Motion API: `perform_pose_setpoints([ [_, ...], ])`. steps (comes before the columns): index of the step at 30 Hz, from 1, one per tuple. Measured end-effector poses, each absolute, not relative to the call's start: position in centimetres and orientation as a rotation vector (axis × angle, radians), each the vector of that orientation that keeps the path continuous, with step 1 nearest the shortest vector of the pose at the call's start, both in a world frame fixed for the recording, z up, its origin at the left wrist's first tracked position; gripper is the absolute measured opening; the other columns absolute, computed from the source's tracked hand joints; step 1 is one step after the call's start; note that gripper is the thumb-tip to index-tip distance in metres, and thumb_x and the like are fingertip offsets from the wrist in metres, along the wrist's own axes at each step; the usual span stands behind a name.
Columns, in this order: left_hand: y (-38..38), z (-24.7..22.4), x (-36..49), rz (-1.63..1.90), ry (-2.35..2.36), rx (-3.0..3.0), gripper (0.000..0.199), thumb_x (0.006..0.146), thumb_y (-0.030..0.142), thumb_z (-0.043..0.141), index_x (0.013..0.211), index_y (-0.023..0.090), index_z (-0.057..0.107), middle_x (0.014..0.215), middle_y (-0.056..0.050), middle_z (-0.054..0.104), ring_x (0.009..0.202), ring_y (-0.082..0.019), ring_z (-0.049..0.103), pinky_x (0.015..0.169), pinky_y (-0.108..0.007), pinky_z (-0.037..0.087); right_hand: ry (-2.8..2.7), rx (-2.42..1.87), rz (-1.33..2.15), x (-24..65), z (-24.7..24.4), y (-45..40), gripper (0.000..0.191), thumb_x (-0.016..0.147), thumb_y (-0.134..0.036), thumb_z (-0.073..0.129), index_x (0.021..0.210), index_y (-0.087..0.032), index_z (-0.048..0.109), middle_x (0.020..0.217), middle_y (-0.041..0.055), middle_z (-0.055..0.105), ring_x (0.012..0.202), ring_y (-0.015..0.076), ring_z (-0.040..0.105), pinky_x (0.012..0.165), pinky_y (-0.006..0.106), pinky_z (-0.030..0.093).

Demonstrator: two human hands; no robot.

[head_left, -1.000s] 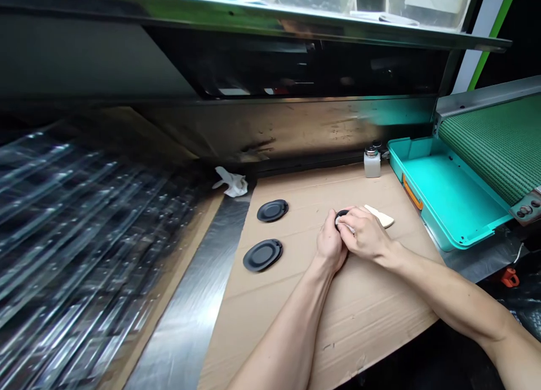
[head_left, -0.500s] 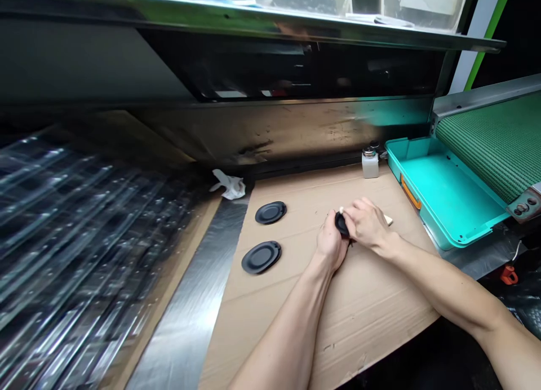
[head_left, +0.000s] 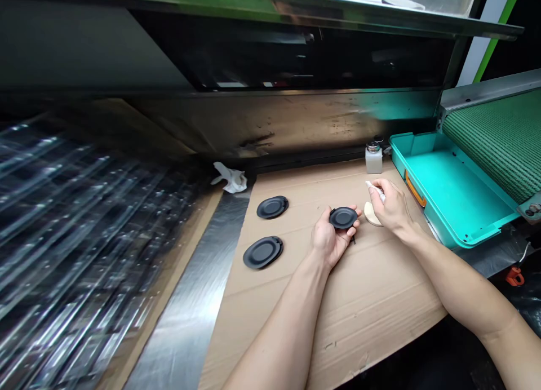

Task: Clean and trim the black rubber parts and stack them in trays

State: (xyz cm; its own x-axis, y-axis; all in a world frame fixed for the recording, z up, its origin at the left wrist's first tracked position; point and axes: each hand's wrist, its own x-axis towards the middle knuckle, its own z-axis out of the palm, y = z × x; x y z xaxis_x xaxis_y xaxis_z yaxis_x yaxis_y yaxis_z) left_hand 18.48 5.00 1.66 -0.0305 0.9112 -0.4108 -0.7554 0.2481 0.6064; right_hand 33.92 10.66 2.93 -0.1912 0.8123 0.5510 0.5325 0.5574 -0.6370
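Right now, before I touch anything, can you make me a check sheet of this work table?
Surface: creased brown cardboard sheet, beside a shiny steel strip.
Job's things: black round disc on the left hand's palm; two more black discs on the cardboard; small white piece, cloth or swab, cannot tell; beige pad; white bottle with metal top.
Clutter: crumpled white cloth.
Hands: left hand palm up; right hand pinching the white piece.
Cables: thin white wire, far right.
Surroundings: teal tray, green belt, blurred clear plastic stack.
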Motion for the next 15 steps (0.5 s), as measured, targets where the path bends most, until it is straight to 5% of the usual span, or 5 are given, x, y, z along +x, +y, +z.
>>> perform_pose_setpoints([
  [9,5.2,1.0,19.3,1.396,0.758,0.288,0.055,0.104,0.041,0.024,0.089,0.010,0.067,0.079,-0.013,0.069,0.058,-0.017,0.059,0.046,-0.026,0.044,-2.071,-1.071,0.379,32.3,2.3,9.1,0.021,0.096,-0.022,0.055,0.109,-0.019,0.072,0.098,0.0071,0.064,0.097,0.0202,0.058,0.088,0.031,0.046],
  [12,5.0,0.7,19.8,1.421,0.732,0.318,0.048,0.103,0.043,0.033,0.099,0.012,0.070,0.094,-0.013,0.073,0.084,-0.022,0.069,0.076,-0.034,0.057,-2.181,-1.097,0.289,30.9,2.1,7.7,0.022,0.099,-0.025,0.053,0.105,-0.020,0.074,0.096,0.0072,0.061,0.095,0.0212,0.054,0.087,0.033,0.043],
  [15,4.7,0.5,19.5,1.401,0.741,0.299,0.046,0.102,0.045,0.037,0.103,0.013,0.070,0.109,-0.015,0.072,0.108,-0.027,0.068,0.101,-0.043,0.051,-2.351,-1.054,0.209,30.1,2.1,6.2,0.025,0.101,-0.025,0.049,0.106,-0.019,0.072,0.097,0.0076,0.061,0.093,0.0218,0.051,0.085,0.035,0.041],
])
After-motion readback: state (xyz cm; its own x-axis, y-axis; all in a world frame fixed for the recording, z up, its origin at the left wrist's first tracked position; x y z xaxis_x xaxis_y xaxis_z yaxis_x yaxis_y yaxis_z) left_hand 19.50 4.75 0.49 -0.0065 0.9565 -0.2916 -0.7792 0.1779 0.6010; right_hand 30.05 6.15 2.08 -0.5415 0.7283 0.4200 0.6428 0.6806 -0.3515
